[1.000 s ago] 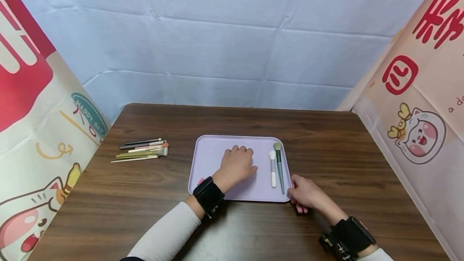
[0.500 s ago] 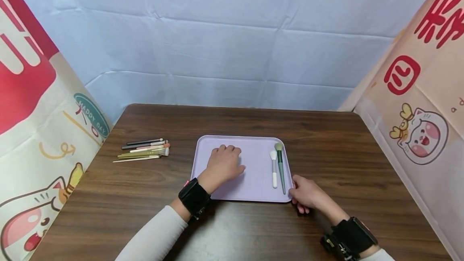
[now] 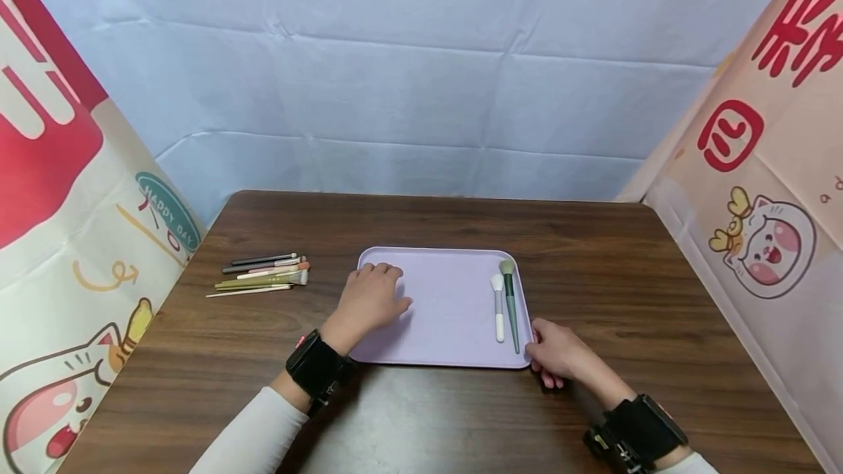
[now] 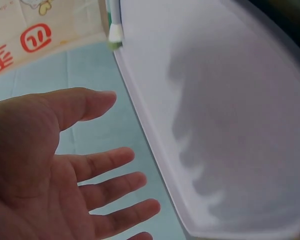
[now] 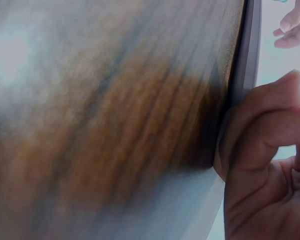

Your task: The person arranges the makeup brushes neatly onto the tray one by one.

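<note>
A lilac rectangular tray (image 3: 437, 306) lies on the table. On its right side two makeup brushes lie side by side: a short white and grey brush (image 3: 497, 309) and a longer green brush (image 3: 510, 306). Over the tray's left part hovers my left hand (image 3: 370, 300), holding nothing; in the left wrist view its fingers (image 4: 115, 185) and thumb are spread apart and its shadow falls on the tray. At the near right corner my right hand (image 3: 556, 350) grips the tray's rim with curled fingers, seen close in the right wrist view (image 5: 265, 145).
Left of the tray, several makeup brushes (image 3: 266, 274) lie in a loose row on the wooden table (image 3: 593, 262). A pale blue cloth (image 3: 408, 93) hangs behind the table, with printed sheets at both sides.
My left hand has moved left across the tray, from its middle to its left side. The right hand has stayed at the corner, and the brushes lie as before.
</note>
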{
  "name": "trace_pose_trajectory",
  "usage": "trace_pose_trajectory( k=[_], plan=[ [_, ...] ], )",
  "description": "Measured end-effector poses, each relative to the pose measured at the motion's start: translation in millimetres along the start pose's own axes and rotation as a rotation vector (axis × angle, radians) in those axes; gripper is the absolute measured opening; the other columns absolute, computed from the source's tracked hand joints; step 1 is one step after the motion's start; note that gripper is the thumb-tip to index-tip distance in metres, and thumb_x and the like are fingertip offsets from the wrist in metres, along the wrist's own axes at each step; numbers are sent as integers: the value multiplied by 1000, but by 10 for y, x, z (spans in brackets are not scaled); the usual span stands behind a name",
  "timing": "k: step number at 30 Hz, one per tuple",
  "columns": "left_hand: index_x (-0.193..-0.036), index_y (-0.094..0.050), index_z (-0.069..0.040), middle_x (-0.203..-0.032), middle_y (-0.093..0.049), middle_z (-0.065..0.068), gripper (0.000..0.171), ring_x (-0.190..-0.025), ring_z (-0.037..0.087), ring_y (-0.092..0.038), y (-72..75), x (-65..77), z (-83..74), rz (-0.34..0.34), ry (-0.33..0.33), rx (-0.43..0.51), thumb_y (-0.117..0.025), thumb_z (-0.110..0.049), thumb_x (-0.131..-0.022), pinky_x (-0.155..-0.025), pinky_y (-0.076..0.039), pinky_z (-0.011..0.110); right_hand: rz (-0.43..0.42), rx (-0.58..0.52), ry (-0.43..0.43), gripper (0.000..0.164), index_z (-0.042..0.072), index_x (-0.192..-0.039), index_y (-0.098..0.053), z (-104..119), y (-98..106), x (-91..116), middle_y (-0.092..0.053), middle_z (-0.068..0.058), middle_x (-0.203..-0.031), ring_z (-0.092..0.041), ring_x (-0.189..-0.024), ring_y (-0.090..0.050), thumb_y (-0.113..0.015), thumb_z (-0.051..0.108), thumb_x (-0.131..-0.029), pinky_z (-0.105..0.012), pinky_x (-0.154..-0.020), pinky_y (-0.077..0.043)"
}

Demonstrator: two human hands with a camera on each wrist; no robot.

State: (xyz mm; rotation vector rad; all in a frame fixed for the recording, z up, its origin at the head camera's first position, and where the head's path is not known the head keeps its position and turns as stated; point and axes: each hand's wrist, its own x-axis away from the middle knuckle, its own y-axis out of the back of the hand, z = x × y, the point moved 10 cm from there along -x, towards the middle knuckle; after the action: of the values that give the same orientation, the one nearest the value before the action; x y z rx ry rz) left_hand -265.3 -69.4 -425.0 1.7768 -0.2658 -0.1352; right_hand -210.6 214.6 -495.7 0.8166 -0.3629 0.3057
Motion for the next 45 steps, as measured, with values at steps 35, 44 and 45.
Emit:
trace_pose_trajectory(
  k=[35, 44, 45],
  plan=[
    [-140, -53, 4, -142, -51, 32, 65, -130, 54, -45, 195, 541, 1408, -3, 187, 24, -67, -42, -96, -103, -37, 68, -15, 9, 17, 7, 5, -85, -49, 11, 14, 19, -59, -9, -65, -16, -39, -54, -52, 1, -90, -28, -37, -44],
    [-134, -57, 7, -131, -57, 33, 59, -119, 54, -52, 312, 719, 1690, -54, 190, -8, -67, -37, -96, -94, -43, 67, -17, 9, 12, 7, 5, -85, -49, 8, 5, 2, -59, -9, -64, -15, -38, -54, -52, 1, -89, -28, -37, -44],
    [-134, -56, 7, -131, -57, 33, 58, -119, 54, -51, 312, 739, 1719, -51, 193, -5, -67, -36, -96, -93, -42, 68, -16, 9, 12, 7, 5, -85, -49, 8, 6, 1, -59, -9, -64, -15, -38, -54, -52, 1, -89, -28, -37, -44]
  ],
)
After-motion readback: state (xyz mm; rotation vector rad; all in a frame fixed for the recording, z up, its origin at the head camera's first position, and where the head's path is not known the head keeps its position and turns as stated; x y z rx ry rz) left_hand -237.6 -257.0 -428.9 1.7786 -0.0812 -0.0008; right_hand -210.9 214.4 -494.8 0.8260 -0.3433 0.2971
